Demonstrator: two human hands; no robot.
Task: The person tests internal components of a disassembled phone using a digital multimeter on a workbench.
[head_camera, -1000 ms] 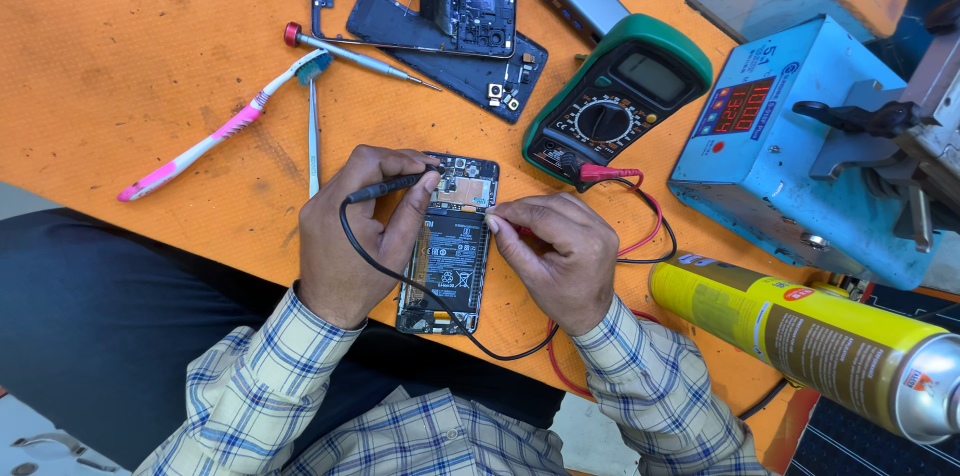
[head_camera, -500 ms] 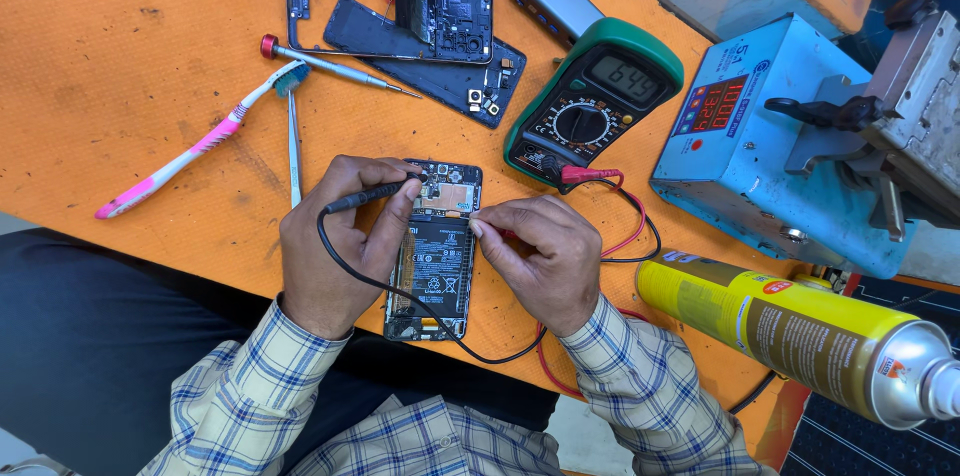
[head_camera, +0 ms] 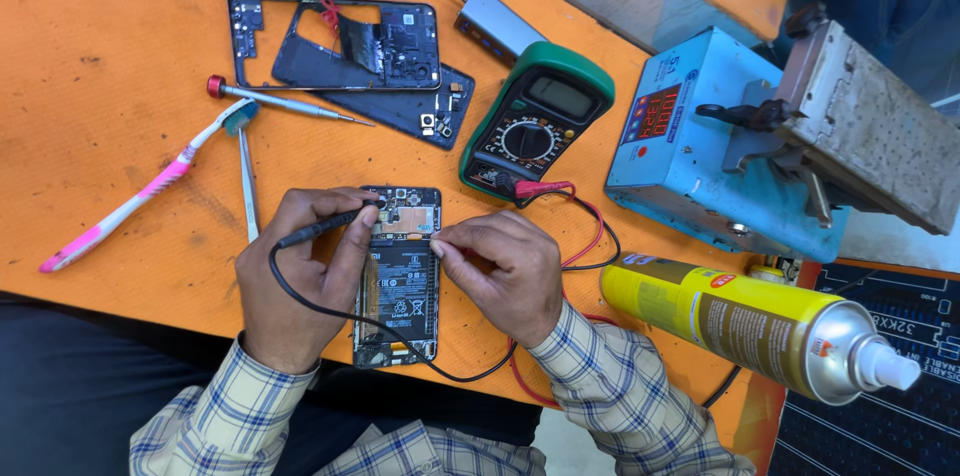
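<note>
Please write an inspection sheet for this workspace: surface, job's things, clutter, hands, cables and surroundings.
Surface: orange table, scuffed and stained.
Job's things: opened phone lying flat with its battery showing; green multimeter beside it.
Clutter: phone frame on a back cover, screwdriver, pink toothbrush, tweezers, yellow spray can lying on its side.
Grippers: left hand holds the black probe to the phone's top; right hand pinches something at the phone's edge, too hidden to identify.
Cables: black lead loops across the phone; red lead runs from the meter.
Surroundings: blue machine, dark mat.
</note>
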